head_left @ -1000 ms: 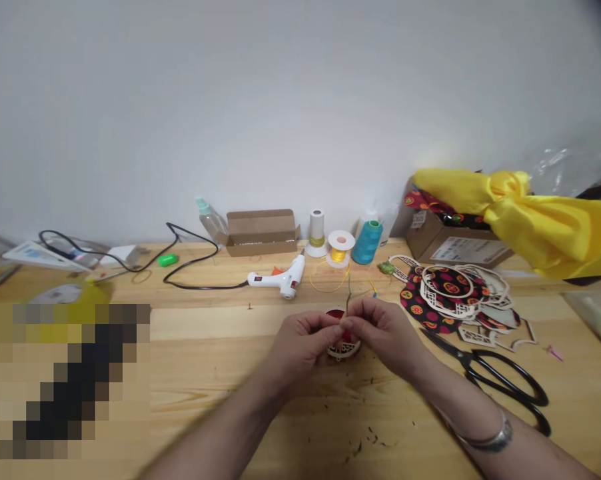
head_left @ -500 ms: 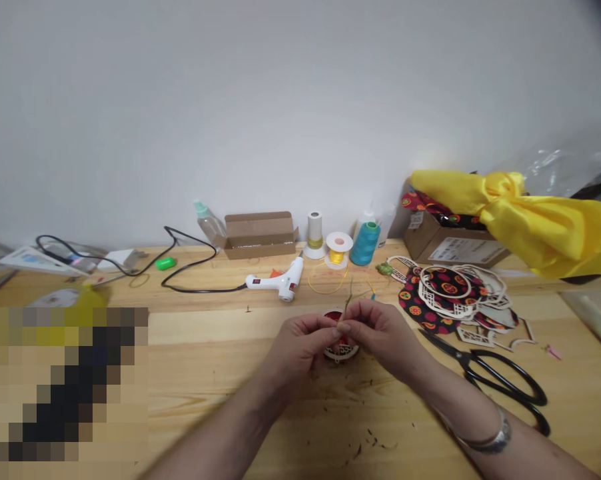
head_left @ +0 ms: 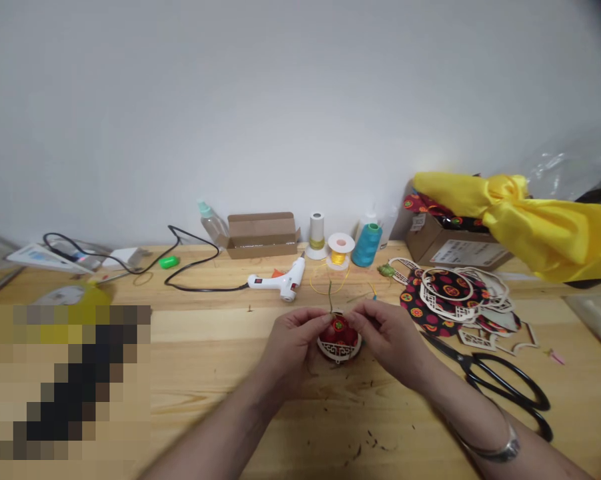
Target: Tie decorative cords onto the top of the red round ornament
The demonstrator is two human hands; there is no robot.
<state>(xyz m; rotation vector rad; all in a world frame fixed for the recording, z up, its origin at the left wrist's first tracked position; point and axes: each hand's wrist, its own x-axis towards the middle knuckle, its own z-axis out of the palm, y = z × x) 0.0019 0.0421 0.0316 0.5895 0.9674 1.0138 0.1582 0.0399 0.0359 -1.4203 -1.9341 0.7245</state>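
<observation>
A thin green cord [head_left: 330, 293] stands up from the pinched fingertips of my left hand [head_left: 293, 340]. My right hand [head_left: 388, 340] is pinched too, a short way to the right, apparently on the same cord, though its fingers cover that part. Just below both sets of fingertips lies a small round ornament [head_left: 339, 337] of dark red patterned fabric with a pale fretwork rim along its lower side. Its upper edge is partly hidden by my fingers. Whether the fingers touch the ornament, I cannot tell.
Black-handled scissors [head_left: 510, 383] lie right of my right hand. Behind them is a pile of fretwork frames and fabric [head_left: 450, 297]. A white glue gun [head_left: 280, 281] with a black cable, a yellow thread spool [head_left: 339, 253] and a teal thread cone [head_left: 367, 245] are farther back.
My fingertips have moved apart slightly, uncovering more of the ornament. The cord's upright end now rises from the left fingertips, farther left than before.
</observation>
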